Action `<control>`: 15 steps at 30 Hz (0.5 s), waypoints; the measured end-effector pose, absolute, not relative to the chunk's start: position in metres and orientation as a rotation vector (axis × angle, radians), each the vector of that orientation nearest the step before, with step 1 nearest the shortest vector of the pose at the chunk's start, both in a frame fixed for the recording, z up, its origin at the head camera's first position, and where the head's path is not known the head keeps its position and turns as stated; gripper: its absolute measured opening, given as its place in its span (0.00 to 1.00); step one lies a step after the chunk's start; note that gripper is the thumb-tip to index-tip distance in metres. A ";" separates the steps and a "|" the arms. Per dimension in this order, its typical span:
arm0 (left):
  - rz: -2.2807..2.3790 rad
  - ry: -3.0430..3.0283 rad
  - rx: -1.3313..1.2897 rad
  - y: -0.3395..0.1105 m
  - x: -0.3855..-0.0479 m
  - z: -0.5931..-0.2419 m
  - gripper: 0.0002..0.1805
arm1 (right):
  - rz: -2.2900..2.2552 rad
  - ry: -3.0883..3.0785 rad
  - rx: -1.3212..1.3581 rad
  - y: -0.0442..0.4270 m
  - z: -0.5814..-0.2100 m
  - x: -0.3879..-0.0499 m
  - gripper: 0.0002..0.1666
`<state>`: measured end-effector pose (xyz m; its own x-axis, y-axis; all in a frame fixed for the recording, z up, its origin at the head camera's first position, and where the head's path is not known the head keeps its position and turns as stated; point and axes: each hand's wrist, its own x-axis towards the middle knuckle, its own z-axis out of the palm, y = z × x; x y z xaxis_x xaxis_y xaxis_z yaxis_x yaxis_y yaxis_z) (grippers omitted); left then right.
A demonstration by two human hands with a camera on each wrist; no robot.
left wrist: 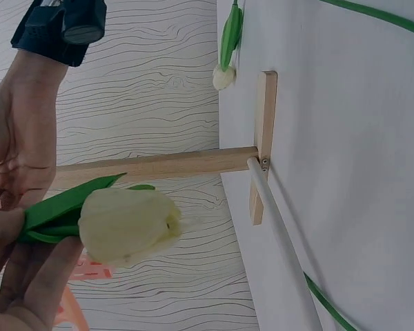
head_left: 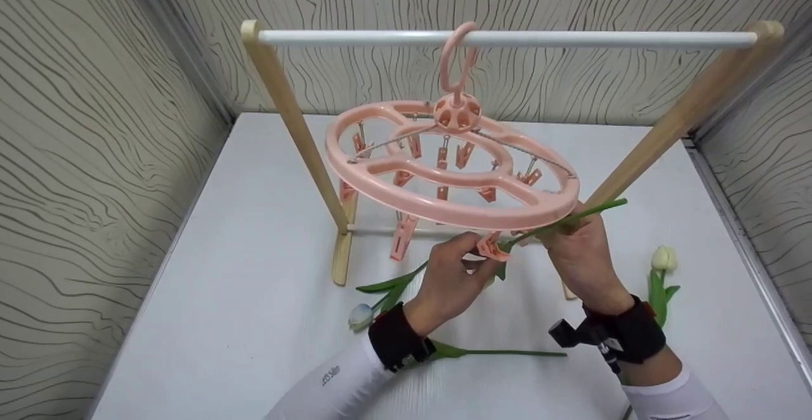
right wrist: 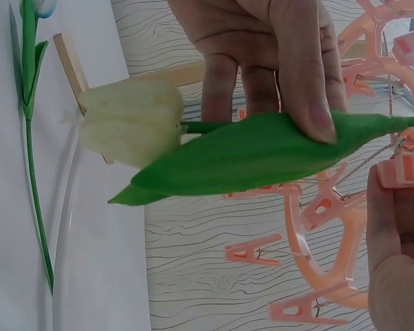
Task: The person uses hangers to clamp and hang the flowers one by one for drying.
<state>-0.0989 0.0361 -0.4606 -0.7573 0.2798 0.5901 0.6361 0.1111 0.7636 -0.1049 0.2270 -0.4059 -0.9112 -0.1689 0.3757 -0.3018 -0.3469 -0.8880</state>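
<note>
A white tulip [left wrist: 130, 226] hangs head down, its green leaves pinched by my left hand [head_left: 447, 280]; in the right wrist view the thumb of my left hand [right wrist: 269, 62] presses on the leaves [right wrist: 228, 158]. Its stem [head_left: 596, 209] slants up to the right across my right hand [head_left: 583, 258]. Fingers of my right hand [right wrist: 400, 276] pinch a pink clip [right wrist: 403, 170] beside the stem. Another pink clip [head_left: 493, 247] is at my left fingertips; whether they touch it I cannot tell. The flower head is hidden in the head view.
The round pink clip hanger [head_left: 457, 217] hangs from a white bar [head_left: 355, 38] on a wooden stand [head_left: 288, 115]. On the white table [head_left: 241, 268] lie a bluish tulip [head_left: 361, 316] at left, a white tulip [head_left: 663, 259] at right, and a green stem [head_left: 514, 352] in front.
</note>
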 end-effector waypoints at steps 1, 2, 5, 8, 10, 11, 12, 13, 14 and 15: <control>-1.686 -2.095 -0.898 0.036 -0.100 -0.461 0.14 | 2.426 -1.751 0.621 0.226 -0.406 -0.104 0.27; -1.682 -2.096 -0.898 0.037 -0.101 -0.461 0.15 | 2.429 -1.748 0.613 0.226 -0.406 -0.104 0.26; -1.686 -2.097 -0.900 0.038 -0.103 -0.462 0.18 | 2.454 -1.702 0.624 0.224 -0.406 -0.103 0.24; -1.692 -2.091 -0.900 0.039 -0.105 -0.462 0.18 | 2.485 -1.641 0.652 0.222 -0.406 -0.103 0.22; -1.699 -2.088 -0.899 0.039 -0.107 -0.461 0.17 | 2.500 -1.612 0.659 0.221 -0.405 -0.103 0.21; -1.696 -2.087 -0.901 0.040 -0.107 -0.461 0.17 | 2.505 -1.604 0.651 0.220 -0.405 -0.103 0.21; -1.695 -2.086 -0.904 0.040 -0.107 -0.461 0.17 | 2.509 -1.599 0.645 0.220 -0.405 -0.103 0.21; -1.697 -2.083 -0.907 0.041 -0.108 -0.461 0.17 | 2.509 -1.598 0.638 0.219 -0.405 -0.103 0.22; -1.697 -2.082 -0.911 0.041 -0.108 -0.461 0.17 | 2.512 -1.597 0.632 0.219 -0.405 -0.102 0.22; -1.699 -2.079 -0.916 0.042 -0.108 -0.460 0.17 | 2.519 -1.591 0.627 0.219 -0.406 -0.102 0.23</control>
